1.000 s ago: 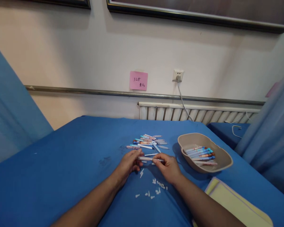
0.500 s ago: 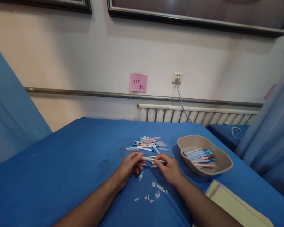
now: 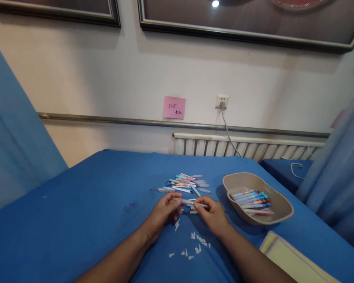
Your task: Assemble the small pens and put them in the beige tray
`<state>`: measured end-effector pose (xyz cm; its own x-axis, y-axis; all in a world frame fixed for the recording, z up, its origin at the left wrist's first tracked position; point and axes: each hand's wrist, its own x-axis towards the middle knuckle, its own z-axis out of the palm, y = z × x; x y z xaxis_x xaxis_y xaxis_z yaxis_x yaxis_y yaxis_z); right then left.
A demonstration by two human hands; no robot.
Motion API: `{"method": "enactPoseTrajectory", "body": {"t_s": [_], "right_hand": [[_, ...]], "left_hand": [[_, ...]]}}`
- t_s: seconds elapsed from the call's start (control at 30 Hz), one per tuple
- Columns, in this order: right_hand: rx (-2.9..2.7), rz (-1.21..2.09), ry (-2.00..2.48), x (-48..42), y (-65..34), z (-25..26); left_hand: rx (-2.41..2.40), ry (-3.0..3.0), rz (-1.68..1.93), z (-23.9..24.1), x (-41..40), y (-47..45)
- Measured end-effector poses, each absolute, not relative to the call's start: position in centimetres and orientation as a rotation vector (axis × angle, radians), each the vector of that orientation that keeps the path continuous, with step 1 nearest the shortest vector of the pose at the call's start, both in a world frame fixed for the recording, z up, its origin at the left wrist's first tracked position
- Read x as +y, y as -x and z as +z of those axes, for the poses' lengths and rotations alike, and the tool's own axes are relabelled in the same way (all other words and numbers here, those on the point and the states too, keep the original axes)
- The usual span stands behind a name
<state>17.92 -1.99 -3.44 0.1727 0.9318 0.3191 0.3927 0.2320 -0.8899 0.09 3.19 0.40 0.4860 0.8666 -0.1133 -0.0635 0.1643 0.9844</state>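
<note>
A pale pen (image 3: 188, 202) lies level between my hands, one end in each. My left hand (image 3: 165, 210) pinches its left end between thumb and fingers. My right hand (image 3: 211, 212) is closed around the right end, partly hiding it. Just behind my hands lies a loose pile of pens (image 3: 184, 182) in white, blue, pink and grey. A few more pens (image 3: 194, 212) show between my hands, partly covered. Several small white tips (image 3: 202, 239) are scattered on the blue cloth nearer to me.
To the right, a beige basin (image 3: 279, 214) holds several blue, white and orange pens (image 3: 252, 198). A pale yellow pad or folded item (image 3: 289, 255) lies in front of it. Blue cloth (image 3: 85, 220) covers the table. Behind it are a radiator (image 3: 206, 146) and a plugged-in cable (image 3: 228, 131).
The view has tilted slightly, so everything sits a little lower. Both hands keep hold of the pen, with only a slight shift of the fingers.
</note>
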Motion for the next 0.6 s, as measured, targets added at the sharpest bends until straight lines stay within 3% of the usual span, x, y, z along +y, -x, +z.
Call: {"method": "enactPoseTrajectory", "body": {"t_s": [0.37, 0.6], "right_hand": [[-1.414, 0.658, 1.378, -2.04, -18.07, -3.01], [-1.368, 0.632, 1.377, -1.58, -17.87, -3.09]], "left_hand": [[0.881, -1.384, 0.803, 0.15, 3.57, -0.11], [0.867, -1.169, 0.808, 0.31, 3.67, -0.34]]}}
